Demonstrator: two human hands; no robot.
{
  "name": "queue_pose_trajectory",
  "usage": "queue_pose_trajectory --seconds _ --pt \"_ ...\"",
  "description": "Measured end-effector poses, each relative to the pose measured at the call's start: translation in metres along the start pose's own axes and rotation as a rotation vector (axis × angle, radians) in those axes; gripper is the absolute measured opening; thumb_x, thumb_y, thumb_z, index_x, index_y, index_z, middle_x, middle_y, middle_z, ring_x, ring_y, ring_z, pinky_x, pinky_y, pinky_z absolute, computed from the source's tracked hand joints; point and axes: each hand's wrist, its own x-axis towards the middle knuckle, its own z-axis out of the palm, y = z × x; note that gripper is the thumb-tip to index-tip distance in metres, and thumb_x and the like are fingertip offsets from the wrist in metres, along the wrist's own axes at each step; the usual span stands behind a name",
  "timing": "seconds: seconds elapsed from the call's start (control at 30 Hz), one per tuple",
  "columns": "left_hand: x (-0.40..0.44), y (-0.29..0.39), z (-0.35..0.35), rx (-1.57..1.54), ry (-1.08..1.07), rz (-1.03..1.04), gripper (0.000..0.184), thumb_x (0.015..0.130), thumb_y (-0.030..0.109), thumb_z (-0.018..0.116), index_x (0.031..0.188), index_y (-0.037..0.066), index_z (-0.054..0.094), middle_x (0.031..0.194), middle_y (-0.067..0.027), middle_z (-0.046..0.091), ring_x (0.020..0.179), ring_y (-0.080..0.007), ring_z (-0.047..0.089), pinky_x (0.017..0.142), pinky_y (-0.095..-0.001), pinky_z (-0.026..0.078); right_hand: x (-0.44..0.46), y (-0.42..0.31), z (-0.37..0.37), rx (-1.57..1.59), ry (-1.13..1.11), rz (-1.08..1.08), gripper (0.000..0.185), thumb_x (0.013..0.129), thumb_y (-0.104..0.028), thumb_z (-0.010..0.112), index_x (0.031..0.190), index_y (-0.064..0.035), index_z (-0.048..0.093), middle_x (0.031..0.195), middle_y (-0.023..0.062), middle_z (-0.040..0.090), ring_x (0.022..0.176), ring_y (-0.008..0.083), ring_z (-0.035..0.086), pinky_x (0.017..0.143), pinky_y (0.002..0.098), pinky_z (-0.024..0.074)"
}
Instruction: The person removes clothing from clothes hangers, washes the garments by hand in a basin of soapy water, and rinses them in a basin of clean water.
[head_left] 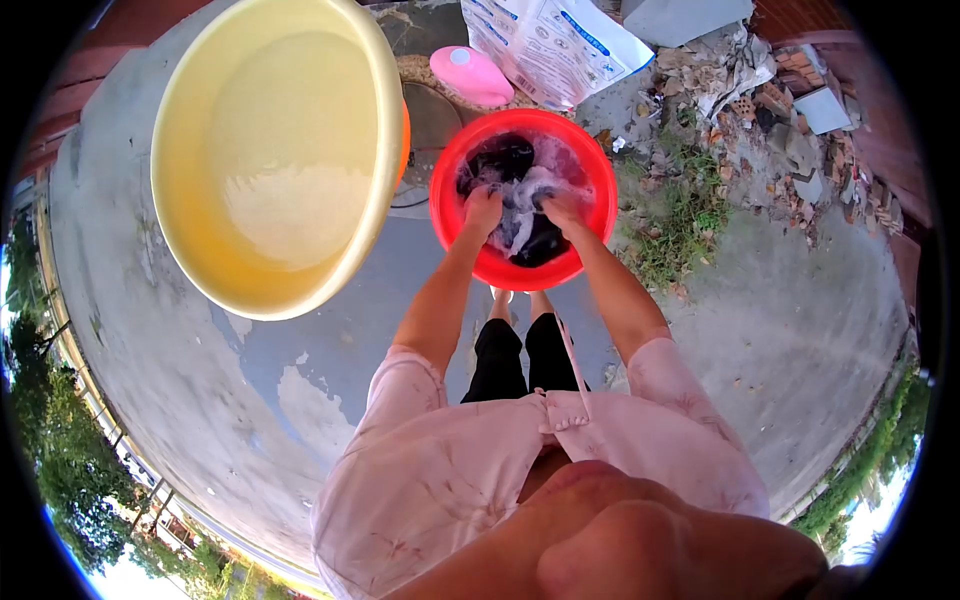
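A red basin (606, 190) of sudsy water stands in front of my feet. Dark cloth (540, 243) lies in it, partly under white foam. My left hand (484, 208) reaches into the left side of the basin, its fingertips hidden at the cloth and suds. On the right side, my right hand (562, 208) is also down at the foam, with its fingers bent and their tips hidden. The two hands are a short way apart, both at the wet cloth.
A large yellow tub (270, 300) with clear water stands at the left. Behind the basin are a pink bottle (472, 76) and a white printed bag (560, 45). Rubble (790, 140) and weeds (680, 220) lie at the right.
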Motion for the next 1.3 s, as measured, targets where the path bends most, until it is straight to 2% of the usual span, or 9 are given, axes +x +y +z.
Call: queue_pose_trajectory --seconds 0.23,0.33,0.5,0.57,0.77,0.87,0.97,1.1,1.3 --pt "-0.053 0.04 -0.038 -0.66 0.078 0.062 0.075 0.086 0.057 0.062 0.143 0.012 0.042 0.14 -0.0095 0.051 0.128 -0.0251 0.049 0.099 -0.0369 0.045 -0.009 -0.011 0.0 0.294 0.193 0.045 0.061 0.086 -0.041 0.066 0.133 -0.0045 0.055 0.124 0.0129 0.063 0.115 0.0246 0.058 0.099 0.0355 0.0425" --pt "-0.032 0.063 -0.033 -0.987 -0.192 -0.636 0.071 0.091 0.067 0.045 0.138 0.014 0.049 0.131 -0.0081 0.059 0.12 -0.0246 0.055 0.103 -0.0417 0.043 -0.004 -0.015 0.033 0.471 0.136 0.079 0.056 0.084 -0.039 0.069 0.126 -0.0021 0.059 0.114 0.0112 0.066 0.108 0.0228 0.061 0.091 0.0363 0.0465" --pt "0.0 0.0 -0.007 -1.506 -0.474 -0.374 0.065 0.088 0.056 0.059 0.132 0.009 0.053 0.123 -0.0118 0.062 0.105 -0.0279 0.063 0.094 -0.0419 0.051 -0.095 -0.063 0.06 0.336 0.087 -0.466 0.043 0.079 -0.029 0.076 0.108 -0.0006 0.065 0.094 0.0104 0.069 0.087 0.0216 0.066 0.081 0.0337 0.05" --pt "-0.015 0.014 -0.006 -1.598 -0.475 -0.246 0.062 0.088 0.052 0.061 0.131 0.008 0.054 0.123 -0.0119 0.062 0.103 -0.028 0.064 0.093 -0.0424 0.051 -0.098 -0.071 0.064 0.169 0.26 -0.666 0.044 0.079 -0.038 0.072 0.101 0.0001 0.068 0.088 0.0249 0.068 0.085 0.0397 0.067 0.079 0.043 0.0522" --pt "-0.06 0.037 -0.012 -1.034 -0.082 0.026 0.054 0.086 0.028 0.07 0.131 0.003 0.052 0.123 -0.0182 0.061 0.105 -0.0324 0.063 0.094 -0.0459 0.051 -0.047 -0.069 -0.006 -0.341 0.335 -0.102 0.049 0.09 -0.05 0.055 0.117 -0.01 0.065 0.102 0.0257 0.067 0.1 0.0451 0.063 0.089 0.0537 0.049" --pt "-0.102 0.056 -0.032 -0.018 0.183 0.221 0.064 0.084 0.021 0.071 0.138 0.0 0.043 0.13 -0.0253 0.053 0.118 -0.0354 0.055 0.101 -0.045 0.045 -0.058 -0.047 -0.031 -0.479 0.217 -0.131 0.053 0.087 -0.041 0.061 0.134 -0.0179 0.052 0.124 0.022 0.061 0.116 0.0429 0.056 0.095 0.0541 0.0464" --pt "-0.113 0.042 -0.014 0.063 0.364 0.222 0.076 0.085 0.026 0.07 0.145 0.0 0.032 0.139 -0.0296 0.044 0.132 -0.0365 0.043 0.109 -0.043 0.036 -0.081 -0.056 -0.015 -0.517 0.3 -0.543 0.074 0.082 -0.035 0.069 0.147 -0.0324 0.035 0.157 0.011 0.024 0.139 0.0426 0.027 0.103 0.0636 0.0333" --pt "-0.093 0.037 -0.008 -0.416 0.316 0.014 0.079 0.087 0.034 0.067 0.149 0.004 0.028 0.145 -0.0258 0.039 0.137 -0.0345 0.036 0.112 -0.0404 0.03 -0.048 -0.045 0.032 -0.968 0.228 -0.782 0.069 0.083 -0.048 0.066 0.145 -0.0372 0.037 0.151 0.0133 0.034 0.136 0.0456 0.031 0.102 0.0697 0.028" --pt "-0.08 0.06 -0.019 -1.016 0.103 -0.543 0.074 0.096 0.055 0.049 0.151 0.009 0.029 0.147 -0.0107 0.043 0.136 -0.0263 0.039 0.108 -0.0362 0.034 0.036 -0.03 0.057 -1.02 0.149 -0.519 0.044 0.084 -0.039 0.061 0.122 -0.0163 0.061 0.123 0.0191 0.06 0.11 0.0364 0.06 0.09 0.0456 0.0502"
